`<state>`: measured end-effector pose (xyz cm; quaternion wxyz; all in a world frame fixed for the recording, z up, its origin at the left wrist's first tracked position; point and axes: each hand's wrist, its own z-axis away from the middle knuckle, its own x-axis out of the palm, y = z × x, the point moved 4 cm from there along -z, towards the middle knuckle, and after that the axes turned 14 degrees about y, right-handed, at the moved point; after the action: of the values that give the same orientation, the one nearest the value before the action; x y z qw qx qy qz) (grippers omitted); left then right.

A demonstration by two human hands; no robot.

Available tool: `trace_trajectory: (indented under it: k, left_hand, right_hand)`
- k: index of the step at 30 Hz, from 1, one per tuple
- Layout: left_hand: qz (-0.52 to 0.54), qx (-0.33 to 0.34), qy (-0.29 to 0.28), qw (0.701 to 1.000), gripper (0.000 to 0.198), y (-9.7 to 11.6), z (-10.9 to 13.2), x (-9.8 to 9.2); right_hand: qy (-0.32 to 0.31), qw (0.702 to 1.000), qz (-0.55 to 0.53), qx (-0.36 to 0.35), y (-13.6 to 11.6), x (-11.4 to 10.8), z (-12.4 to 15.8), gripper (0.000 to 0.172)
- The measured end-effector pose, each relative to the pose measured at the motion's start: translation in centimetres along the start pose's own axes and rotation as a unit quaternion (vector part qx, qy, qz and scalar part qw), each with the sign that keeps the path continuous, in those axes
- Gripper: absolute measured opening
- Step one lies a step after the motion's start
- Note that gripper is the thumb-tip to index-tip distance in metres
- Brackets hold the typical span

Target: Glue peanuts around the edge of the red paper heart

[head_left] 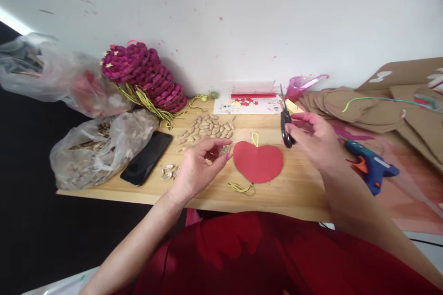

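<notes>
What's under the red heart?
Wooden table shows around the red heart. A yellow loop shows at its top, a tassel near its bottom tip. Whatever lies directly beneath is covered.

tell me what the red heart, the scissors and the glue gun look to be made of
Red heart: matte, perhaps felt or card, since its flat face shows no shine.
Scissors: handles likely glossy plastic, going by bright highlights on the black; the thin grey blades look like metal.
Glue gun: probably hard plastic, with smooth, moulded-looking blue surfaces.
</notes>
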<state>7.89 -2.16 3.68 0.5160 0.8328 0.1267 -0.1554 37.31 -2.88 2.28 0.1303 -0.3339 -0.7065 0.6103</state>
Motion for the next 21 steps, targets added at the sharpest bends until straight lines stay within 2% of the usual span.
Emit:
trace_trajectory:
  k: [2, 3, 6, 10, 14, 17, 19, 21]
  left_hand:
    - [-0.004, 0.019, 0.01, 1.0, 0.024, 0.2, -0.1, 0.6]
    - [-0.007, 0.03, 0.014, 0.999, 0.025, 0.3, -0.2, 1.0]
    - [-0.012, 0.059, 0.016, 0.998, 0.026, 0.9, -0.4, 2.3]
    - [-0.019, 0.091, -0.001, 0.996, 0.025, 2.0, -0.5, 4.3]
    - [-0.012, 0.103, -0.01, 0.995, 0.028, 2.4, -0.3, 6.0]
    - [0.036, 0.058, -0.018, 0.997, 0.031, 1.7, -0.2, 6.7]
    - [0.112, -0.013, -0.039, 0.993, 0.035, 0.9, 0.0, 7.2]
    - [0.207, -0.093, -0.064, 0.972, 0.038, 0.2, 0.2, 7.5]
  right_hand:
    - [-0.053, 0.993, -0.094, 0.05, -0.7, 0.7, 0.7, 0.039]
    - [-0.071, 0.99, -0.103, 0.057, -1.1, 1.0, 1.2, 0.037]
    - [-0.18, 0.976, -0.085, 0.089, -1.7, 2.3, 3.1, 0.037]
    - [-0.202, 0.972, -0.072, 0.095, -1.8, 3.1, 4.5, 0.037]
    - [-0.201, 0.97, -0.094, 0.102, -1.8, 3.4, 4.7, 0.035]
    - [-0.191, 0.97, -0.089, 0.119, -1.9, 3.3, 4.6, 0.035]
    - [-0.189, 0.97, -0.082, 0.129, -1.9, 3.2, 4.5, 0.035]
    - [-0.185, 0.97, -0.073, 0.137, -1.9, 3.0, 4.5, 0.034]
